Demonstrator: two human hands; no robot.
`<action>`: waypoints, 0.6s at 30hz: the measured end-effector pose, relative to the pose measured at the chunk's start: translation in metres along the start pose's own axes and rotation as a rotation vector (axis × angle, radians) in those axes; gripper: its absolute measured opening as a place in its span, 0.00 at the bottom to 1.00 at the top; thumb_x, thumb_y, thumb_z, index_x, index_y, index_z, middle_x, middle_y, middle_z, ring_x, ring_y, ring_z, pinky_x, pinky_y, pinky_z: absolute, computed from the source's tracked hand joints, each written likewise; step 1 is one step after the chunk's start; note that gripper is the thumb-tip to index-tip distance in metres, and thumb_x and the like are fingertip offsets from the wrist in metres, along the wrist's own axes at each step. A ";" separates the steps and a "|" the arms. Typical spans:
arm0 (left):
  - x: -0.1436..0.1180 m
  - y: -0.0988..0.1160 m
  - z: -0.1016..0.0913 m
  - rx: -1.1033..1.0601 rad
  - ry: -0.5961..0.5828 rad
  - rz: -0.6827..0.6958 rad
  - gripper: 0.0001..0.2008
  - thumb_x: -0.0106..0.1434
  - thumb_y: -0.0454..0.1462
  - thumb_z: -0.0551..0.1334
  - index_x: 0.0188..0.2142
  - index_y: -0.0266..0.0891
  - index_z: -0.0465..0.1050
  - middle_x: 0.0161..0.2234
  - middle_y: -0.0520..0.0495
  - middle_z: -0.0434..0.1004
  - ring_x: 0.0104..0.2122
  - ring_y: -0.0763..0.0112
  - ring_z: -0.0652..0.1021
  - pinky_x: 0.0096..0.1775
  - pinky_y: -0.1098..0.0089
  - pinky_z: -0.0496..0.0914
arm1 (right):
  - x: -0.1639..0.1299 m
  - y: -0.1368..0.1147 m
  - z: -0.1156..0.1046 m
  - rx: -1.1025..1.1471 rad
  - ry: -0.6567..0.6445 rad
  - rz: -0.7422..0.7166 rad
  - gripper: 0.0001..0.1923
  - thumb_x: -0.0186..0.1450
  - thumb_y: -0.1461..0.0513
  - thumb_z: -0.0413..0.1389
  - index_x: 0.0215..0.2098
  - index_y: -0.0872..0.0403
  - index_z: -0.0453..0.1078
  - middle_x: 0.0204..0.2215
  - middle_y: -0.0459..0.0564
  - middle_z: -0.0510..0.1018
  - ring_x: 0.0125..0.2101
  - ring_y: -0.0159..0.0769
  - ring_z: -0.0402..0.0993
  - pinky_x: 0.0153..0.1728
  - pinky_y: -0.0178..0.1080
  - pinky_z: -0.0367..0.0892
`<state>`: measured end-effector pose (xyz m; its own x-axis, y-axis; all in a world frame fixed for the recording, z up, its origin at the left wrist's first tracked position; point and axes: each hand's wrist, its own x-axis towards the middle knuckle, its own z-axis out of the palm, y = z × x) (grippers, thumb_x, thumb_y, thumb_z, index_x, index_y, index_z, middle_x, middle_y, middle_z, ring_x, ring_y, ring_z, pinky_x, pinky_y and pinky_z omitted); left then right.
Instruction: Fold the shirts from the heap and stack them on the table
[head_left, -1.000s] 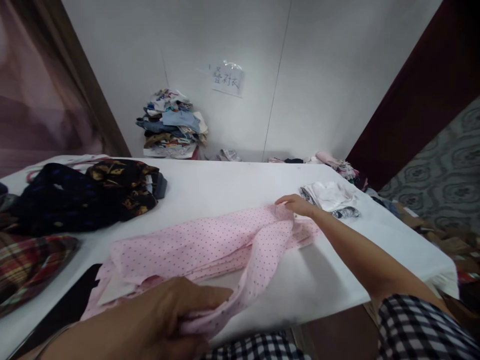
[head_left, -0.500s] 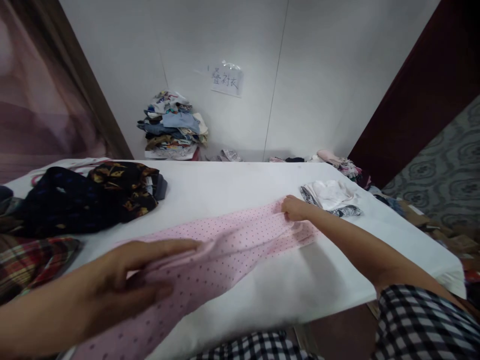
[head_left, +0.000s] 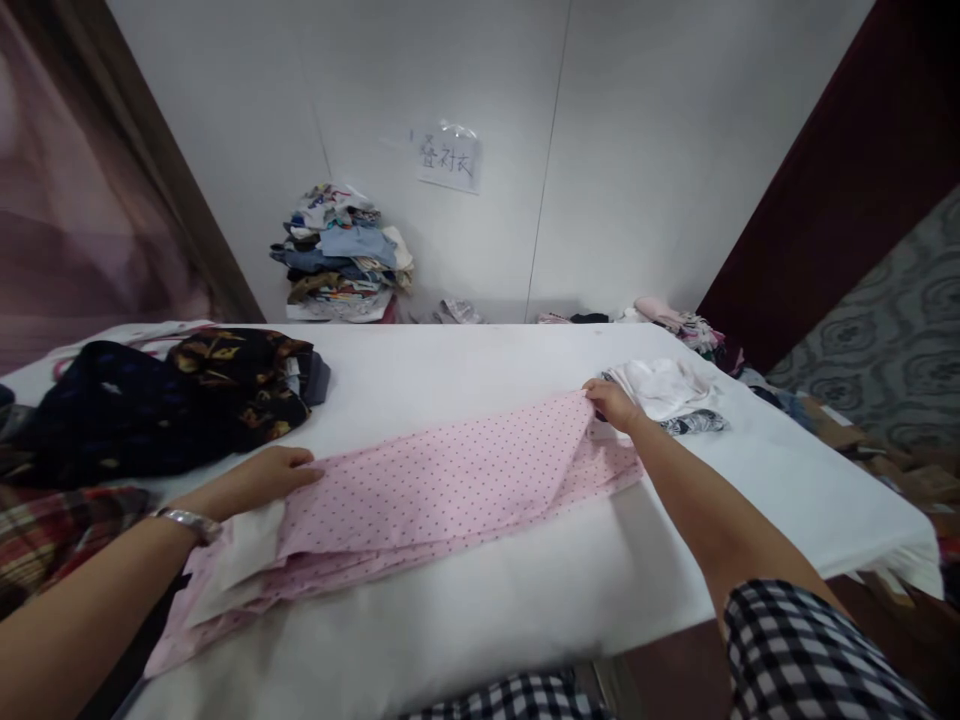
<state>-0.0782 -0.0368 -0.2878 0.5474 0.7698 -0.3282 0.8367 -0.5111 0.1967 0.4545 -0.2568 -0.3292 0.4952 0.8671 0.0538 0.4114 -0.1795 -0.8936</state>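
Observation:
A pink garment with dark dots (head_left: 442, 475) lies in a long folded strip across the white table, its layers showing along the near edge. My left hand (head_left: 274, 478) pinches its far edge near the left end, where a whitish part of the cloth shows below the wrist. At the upper right corner my right hand (head_left: 611, 403) is closed on the edge, lifting it a little. Just behind that hand sits a folded white garment with a black-and-white patterned piece (head_left: 664, 390).
Dark printed clothes (head_left: 150, 410) are heaped at the table's left, with a red plaid garment (head_left: 67, 530) nearer me. A tall stack of folded clothes (head_left: 341, 255) stands by the wall below a paper sign (head_left: 450, 160). More clothes (head_left: 686, 325) lie past the far right edge.
My left hand has moved back and left and now grips the far edge. The right hand has shifted slightly right and away. The pink cloth is flatter and spread out between them.

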 end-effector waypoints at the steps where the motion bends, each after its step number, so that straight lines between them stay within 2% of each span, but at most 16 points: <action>1: 0.001 -0.002 0.003 0.014 0.005 -0.013 0.15 0.57 0.47 0.52 0.24 0.40 0.67 0.25 0.51 0.72 0.29 0.66 0.71 0.31 0.71 0.59 | 0.002 0.000 0.002 -0.028 0.011 0.007 0.08 0.52 0.57 0.54 0.27 0.52 0.69 0.26 0.48 0.78 0.30 0.38 0.73 0.33 0.38 0.67; 6: 0.008 -0.007 0.022 0.034 -0.002 -0.031 0.15 0.61 0.44 0.51 0.29 0.39 0.72 0.33 0.45 0.79 0.36 0.60 0.75 0.36 0.70 0.61 | 0.013 0.001 0.017 -0.210 0.070 0.052 0.04 0.50 0.61 0.58 0.24 0.53 0.72 0.23 0.47 0.77 0.32 0.40 0.73 0.36 0.38 0.66; 9: 0.007 -0.005 0.028 0.055 0.020 -0.057 0.15 0.62 0.44 0.51 0.31 0.39 0.72 0.36 0.43 0.80 0.38 0.58 0.76 0.36 0.69 0.61 | 0.016 0.004 0.022 -0.273 0.135 0.057 0.06 0.53 0.61 0.58 0.29 0.53 0.76 0.30 0.49 0.81 0.39 0.43 0.74 0.43 0.40 0.66; 13: 0.001 -0.004 0.028 0.109 0.042 -0.107 0.16 0.64 0.44 0.49 0.30 0.40 0.70 0.35 0.41 0.80 0.37 0.57 0.77 0.35 0.68 0.62 | 0.013 0.011 0.009 -0.297 0.239 0.104 0.17 0.61 0.60 0.50 0.44 0.54 0.77 0.43 0.53 0.81 0.45 0.42 0.75 0.49 0.42 0.67; 15: 0.000 -0.005 0.029 0.129 0.053 -0.120 0.16 0.64 0.43 0.48 0.30 0.40 0.70 0.35 0.40 0.80 0.37 0.57 0.77 0.34 0.68 0.61 | 0.010 0.014 -0.002 -0.306 0.233 0.139 0.19 0.60 0.62 0.51 0.46 0.55 0.77 0.44 0.54 0.81 0.44 0.41 0.76 0.48 0.43 0.69; 18: 0.002 -0.010 0.031 0.133 0.095 -0.120 0.15 0.64 0.41 0.48 0.30 0.40 0.69 0.35 0.40 0.80 0.36 0.57 0.77 0.34 0.69 0.62 | 0.008 0.013 -0.011 -0.314 0.155 0.159 0.19 0.61 0.62 0.51 0.48 0.55 0.77 0.42 0.53 0.82 0.41 0.40 0.78 0.46 0.43 0.72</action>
<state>-0.0855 -0.0419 -0.3193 0.4482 0.8576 -0.2524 0.8900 -0.4546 0.0357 0.4716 -0.2572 -0.3354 0.6718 0.7407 0.0133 0.5223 -0.4608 -0.7175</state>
